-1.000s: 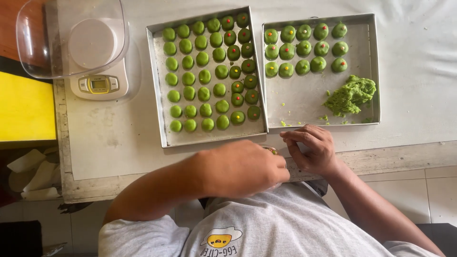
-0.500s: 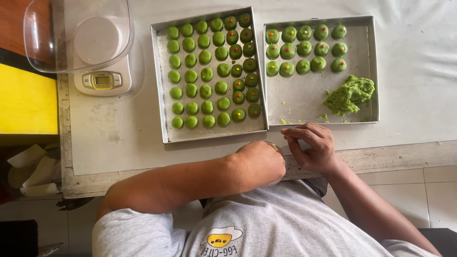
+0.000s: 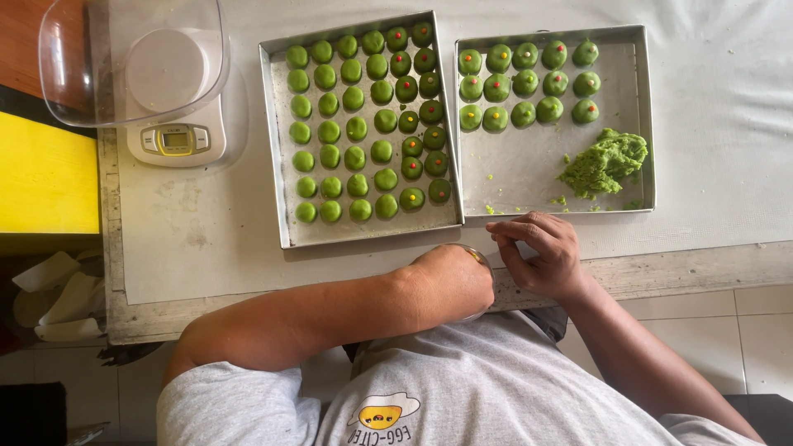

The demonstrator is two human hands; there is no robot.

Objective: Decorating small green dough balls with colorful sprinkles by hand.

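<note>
At the near edge of the surface (image 3: 206, 239), the left hand (image 3: 450, 281) is curled around a small clear container (image 3: 479, 258) whose rim just shows past the knuckles; the fingers wrap it closed and hold it steady. Just beside it, the right hand (image 3: 537, 256) has its fingertips pinched together over that rim. Whether anything sits between them is too small to tell.

To do this picking well, I judge the container should stay level and close to the right tray (image 3: 640, 124), so the pinch travels a short way. A light pinch, one piece at a time, would keep each ball's top neat.

The green dough balls (image 3: 524, 83) lie in three rows along the far side of the right tray, each smooth, round and topped with a small coloured dot. A rough lump of green dough (image 3: 603, 161) sits at that tray's right edge, with crumbs near its front wall. The left tray (image 3: 285, 215) is filled with balls; the right-hand columns carry dots and the left ones look plain. A kitchen scale (image 3: 173, 136) under a clear bowl (image 3: 132, 58) stands at the far left corner.
</note>
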